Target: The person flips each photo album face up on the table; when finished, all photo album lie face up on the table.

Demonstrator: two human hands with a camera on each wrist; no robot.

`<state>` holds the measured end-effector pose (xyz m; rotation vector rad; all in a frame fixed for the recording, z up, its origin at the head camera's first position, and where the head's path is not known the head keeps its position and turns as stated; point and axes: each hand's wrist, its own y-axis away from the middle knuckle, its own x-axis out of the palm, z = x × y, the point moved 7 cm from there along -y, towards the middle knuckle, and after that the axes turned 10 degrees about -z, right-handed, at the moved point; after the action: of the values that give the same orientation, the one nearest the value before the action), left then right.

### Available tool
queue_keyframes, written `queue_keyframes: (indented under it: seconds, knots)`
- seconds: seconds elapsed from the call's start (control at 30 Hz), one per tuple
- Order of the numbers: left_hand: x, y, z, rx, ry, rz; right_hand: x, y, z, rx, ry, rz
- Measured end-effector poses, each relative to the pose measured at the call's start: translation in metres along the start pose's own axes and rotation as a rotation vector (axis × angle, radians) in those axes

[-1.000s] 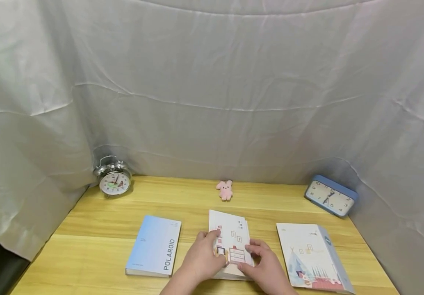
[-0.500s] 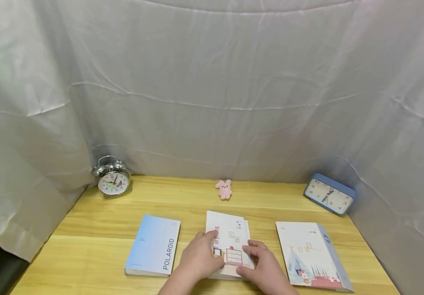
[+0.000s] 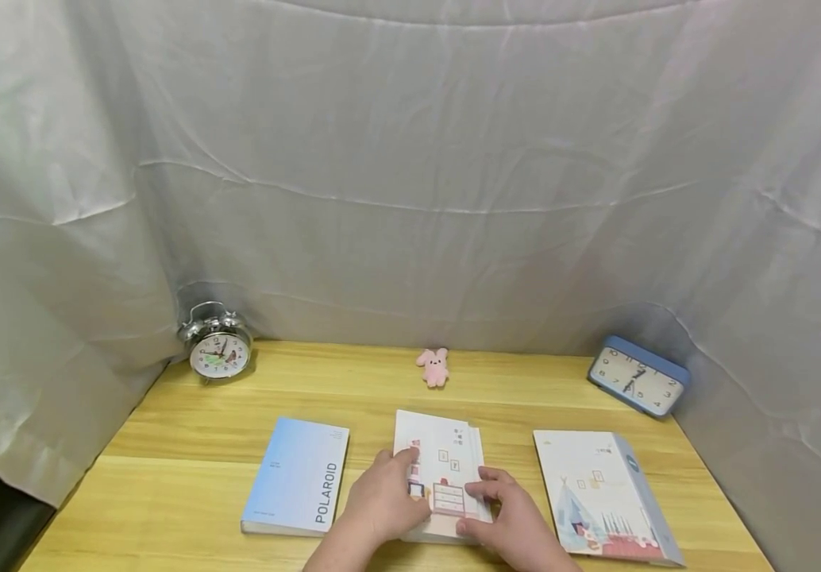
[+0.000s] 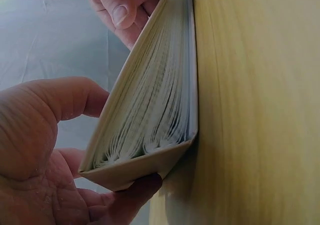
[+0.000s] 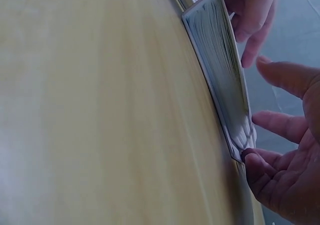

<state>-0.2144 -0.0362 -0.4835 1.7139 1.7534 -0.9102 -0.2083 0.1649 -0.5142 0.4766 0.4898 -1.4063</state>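
In the head view a white photo album [image 3: 446, 437] with printed furniture drawings lies closed on the table between both hands. My left hand [image 3: 382, 500] grips its left side, with the index finger and thumb over the front cover. In the left wrist view other fingers of the left hand [image 4: 35, 135] curl against the spine, below the fanned leaves. At the opposite side my right hand [image 3: 510, 516] holds the right edge, thumb near the lower corner. The right wrist view shows curled fingers [image 5: 257, 170] of that hand at the album's corner.
A blue-and-white POLAROID album [image 3: 296, 477] lies left, and another white album [image 3: 599, 496] with a tent drawing lies right. Along the back stand a silver alarm clock [image 3: 221, 353], a pink rabbit figure [image 3: 435, 368] and a blue clock [image 3: 639, 377]. Grey cloth [image 3: 410, 199] encloses the table.
The album's front cover has shifted slightly left, showing more of the layer under its right edge. Both hands stay at its sides; the left moves a little left with the cover.
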Motion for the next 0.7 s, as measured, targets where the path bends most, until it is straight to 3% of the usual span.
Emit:
queue_keyframes:
  seconds: [0.5,0.7]
  knots:
    - [-0.0049,0.0009,-0.0043,-0.004,-0.023,0.005,-0.0026,0.0049,0.0064,-0.035,-0.054,0.004]
    - [-0.0065,0.0026,-0.0039,-0.020,-0.005,-0.007,-0.0088,0.0043,0.0063,-0.066,-0.075,-0.037]
